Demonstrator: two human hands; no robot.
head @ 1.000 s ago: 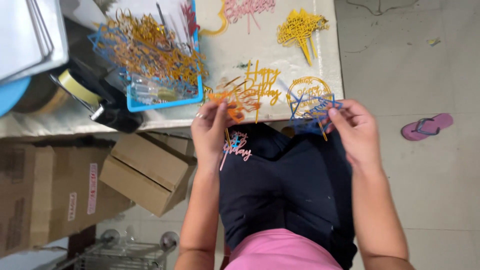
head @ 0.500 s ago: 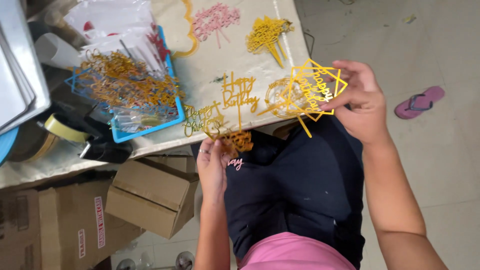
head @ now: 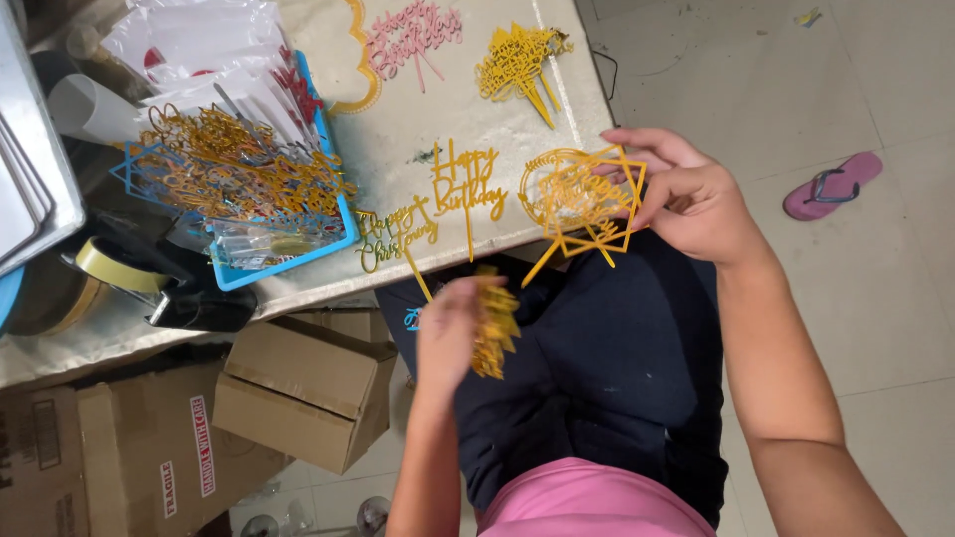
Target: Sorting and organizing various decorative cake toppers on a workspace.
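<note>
My right hand (head: 686, 194) holds a gold square-framed cake topper (head: 582, 204) over the table's near edge, its stick pointing down-left. Over my dark lap, my left hand (head: 450, 333) is closed on a small bunch of gold toppers (head: 494, 328), blurred by motion. Two gold script toppers (head: 468, 189) (head: 398, 237) lie flat on the table (head: 398, 149) between my hands and the tray. A pile of gold toppers (head: 517, 62) and a pink script topper (head: 416, 28) lie farther back.
A blue tray (head: 234, 189) heaped with gold toppers and clear sleeves sits at left. Tape rolls (head: 109, 267) and a dark tool lie at the table's left edge. Cardboard boxes (head: 308, 393) stand under the table. A pink sandal (head: 831, 186) lies on the tiled floor at right.
My right hand lifted the square gold topper and brought it over the table edge. My left hand dropped from the table edge to my lap with a bunch of gold toppers.
</note>
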